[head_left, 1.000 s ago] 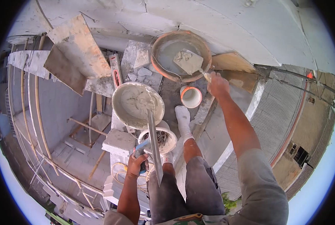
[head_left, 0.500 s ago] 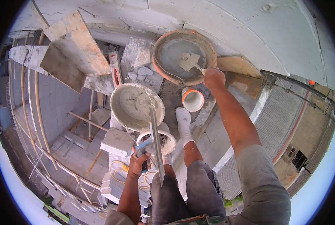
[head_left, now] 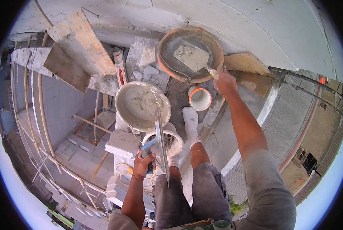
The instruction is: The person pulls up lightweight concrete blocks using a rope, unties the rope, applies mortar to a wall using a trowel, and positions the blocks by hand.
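Note:
My right hand (head_left: 226, 82) grips the handle of a small trowel (head_left: 194, 59). Its flat blade lies face up over the orange basin (head_left: 216, 45), with wet grey mix on it. Grey liquid or thin mix shows around the blade. My left hand (head_left: 143, 163) is wrapped round the handle of a long plastering trowel (head_left: 163, 153), held edge-on so the blade looks narrow. The blade's far end overlaps the rim of a round bucket of mortar (head_left: 138, 103); whether they touch I cannot tell. A smaller white bucket (head_left: 176, 147) sits partly hidden behind the blade.
An orange-rimmed white pail (head_left: 200, 99) stands near my socked foot (head_left: 190, 120). A spirit level (head_left: 120, 69), broken block pieces (head_left: 150, 71) and a pale block (head_left: 121, 143) lie left of the basin. Boards (head_left: 83, 42) lean at upper left. The platform drops away on both sides.
The small trowel's blade now shows more fully, lifted or levelled with mix on it. My right hand has shifted slightly right and down. My left hand still holds the plastering trowel.

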### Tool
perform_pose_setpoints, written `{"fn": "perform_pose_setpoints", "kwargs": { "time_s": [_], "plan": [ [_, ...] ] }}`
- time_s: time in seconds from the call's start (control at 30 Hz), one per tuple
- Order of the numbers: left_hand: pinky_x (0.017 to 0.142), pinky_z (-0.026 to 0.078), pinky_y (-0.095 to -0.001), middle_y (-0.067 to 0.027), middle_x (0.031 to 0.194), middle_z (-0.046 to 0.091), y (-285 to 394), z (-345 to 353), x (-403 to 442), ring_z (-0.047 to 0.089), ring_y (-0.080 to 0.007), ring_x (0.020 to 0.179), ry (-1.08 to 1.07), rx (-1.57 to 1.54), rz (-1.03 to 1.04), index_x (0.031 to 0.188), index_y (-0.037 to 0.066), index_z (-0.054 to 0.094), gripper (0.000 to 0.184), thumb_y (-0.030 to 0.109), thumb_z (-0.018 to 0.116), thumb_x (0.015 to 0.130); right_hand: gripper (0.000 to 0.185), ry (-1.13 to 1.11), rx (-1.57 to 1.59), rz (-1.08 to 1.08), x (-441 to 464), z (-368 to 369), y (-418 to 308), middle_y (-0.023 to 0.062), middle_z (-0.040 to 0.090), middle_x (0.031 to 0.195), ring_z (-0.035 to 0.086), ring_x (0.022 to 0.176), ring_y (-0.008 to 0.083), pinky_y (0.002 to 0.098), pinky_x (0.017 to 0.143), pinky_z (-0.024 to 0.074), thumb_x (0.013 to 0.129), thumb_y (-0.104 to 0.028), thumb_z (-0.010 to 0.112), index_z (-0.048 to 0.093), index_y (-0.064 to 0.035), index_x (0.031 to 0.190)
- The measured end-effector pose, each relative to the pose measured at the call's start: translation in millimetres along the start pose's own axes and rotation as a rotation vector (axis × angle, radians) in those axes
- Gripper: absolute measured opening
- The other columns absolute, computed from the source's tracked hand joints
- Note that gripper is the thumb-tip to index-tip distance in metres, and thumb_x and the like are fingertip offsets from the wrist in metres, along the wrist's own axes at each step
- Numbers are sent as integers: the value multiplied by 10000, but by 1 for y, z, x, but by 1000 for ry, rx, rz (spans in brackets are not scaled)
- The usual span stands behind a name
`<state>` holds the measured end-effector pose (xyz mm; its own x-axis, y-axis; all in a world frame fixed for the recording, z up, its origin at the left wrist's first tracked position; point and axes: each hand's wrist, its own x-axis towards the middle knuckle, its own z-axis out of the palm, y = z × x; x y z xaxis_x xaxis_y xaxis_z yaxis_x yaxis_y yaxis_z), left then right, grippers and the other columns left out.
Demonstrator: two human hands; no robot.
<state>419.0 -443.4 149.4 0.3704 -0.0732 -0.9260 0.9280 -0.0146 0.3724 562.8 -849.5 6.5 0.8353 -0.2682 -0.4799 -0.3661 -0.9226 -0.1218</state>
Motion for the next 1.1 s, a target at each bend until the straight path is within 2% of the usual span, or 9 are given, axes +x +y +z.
{"fn": "perform_pose_setpoints", "kwargs": {
  "time_s": [0.2, 0.37, 0.43, 0.5, 0.57, 0.67, 0.87, 1.03, 1.1],
  "plan": [
    [418, 455, -268, -63, 559, 532, 7, -3, -4, 526, -155, 431, 14, 45, 16, 837, 30, 548, 197, 183, 650, 766, 388, 94, 166, -2, -22, 10, 0, 123, 580, 1072, 583, 1016, 323, 450, 823, 489, 752, -260, 668, 483, -119, 1062],
    [412, 449, -270, -64, 557, 531, 11, -8, -11, 525, -150, 429, 25, 31, 72, 842, 25, 551, 210, 195, 655, 777, 405, 130, 271, 37, -48, 8, 1, 122, 589, 1055, 595, 996, 318, 452, 811, 490, 725, -271, 683, 510, -116, 1056],
    [405, 441, -268, -63, 554, 529, 17, -1, -17, 522, -148, 423, 15, 45, 82, 830, 23, 551, 210, 199, 653, 779, 441, 312, 338, -6, -59, 24, 11, 124, 590, 1055, 596, 992, 326, 458, 808, 488, 709, -288, 697, 511, -117, 1070],
    [395, 435, -265, -58, 545, 522, 17, -3, -14, 512, -147, 408, 6, 74, 101, 818, 25, 543, 228, 219, 651, 767, 422, 180, 342, 72, -76, 13, 12, 136, 587, 1053, 586, 990, 347, 458, 808, 480, 695, -297, 706, 510, -100, 1012],
    [390, 432, -265, -59, 536, 519, 15, -9, -11, 506, -148, 398, 0, 88, 121, 805, 27, 538, 236, 230, 649, 758, 352, 232, 465, 104, -101, 8, 12, 148, 598, 989, 580, 948, 367, 465, 788, 470, 716, -279, 679, 513, -86, 959],
    [388, 431, -267, -60, 527, 515, 22, -9, -13, 504, -151, 393, 11, 128, 140, 787, 31, 536, 233, 234, 646, 757, 343, 321, 556, 221, -148, 17, 33, 160, 602, 943, 579, 917, 377, 463, 773, 465, 724, -282, 672, 517, -81, 955],
    [387, 432, -273, -63, 526, 514, 38, 6, -8, 504, -158, 391, -27, 220, 152, 773, 37, 535, 217, 227, 639, 763, 344, 412, 457, 533, -220, 55, 113, 202, 612, 879, 584, 841, 410, 482, 727, 462, 719, -291, 679, 540, -49, 920],
    [385, 431, -277, -60, 527, 515, 36, 17, 5, 508, -160, 394, -51, 307, 111, 785, 36, 545, 203, 217, 635, 768, 327, 406, 517, 697, -225, 49, 154, 246, 619, 782, 598, 775, 441, 508, 695, 471, 747, -281, 650, 533, -12, 893],
    [386, 429, -277, -58, 529, 517, 39, 26, 10, 508, -160, 393, -96, 343, 124, 796, 31, 555, 201, 212, 636, 767, 314, 536, 565, 664, -213, 42, 162, 264, 608, 753, 591, 742, 457, 503, 672, 474, 756, -269, 640, 533, 4, 871]
  ]
}}
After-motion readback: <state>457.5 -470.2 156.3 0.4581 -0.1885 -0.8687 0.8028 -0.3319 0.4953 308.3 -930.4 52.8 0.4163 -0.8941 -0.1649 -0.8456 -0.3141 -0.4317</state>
